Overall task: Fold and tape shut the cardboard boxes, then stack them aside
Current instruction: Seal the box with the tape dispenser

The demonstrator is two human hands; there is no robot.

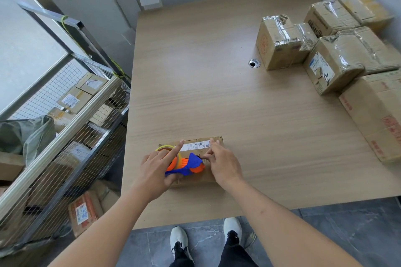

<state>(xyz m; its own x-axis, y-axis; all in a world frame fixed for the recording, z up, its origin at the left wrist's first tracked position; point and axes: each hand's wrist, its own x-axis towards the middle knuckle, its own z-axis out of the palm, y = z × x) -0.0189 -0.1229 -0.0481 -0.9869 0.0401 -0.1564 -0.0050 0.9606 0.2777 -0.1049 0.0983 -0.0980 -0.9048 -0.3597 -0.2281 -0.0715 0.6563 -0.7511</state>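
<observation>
From the head camera, a small cardboard box (195, 158) lay near the front edge of the wooden table (217, 93), with a white label (196, 145) along its far side. The left hand (157, 168) gripped the orange and blue tape dispenser (186, 165) on top of the box, its forefinger stretched out to the label. The right hand (223, 163) rested on the box's right part, fingers curled, pinching at the dispenser's front end. Taped boxes (329, 50) were grouped at the table's far right corner. A wire shelf (65, 125) holding more boxes stood to the left.
</observation>
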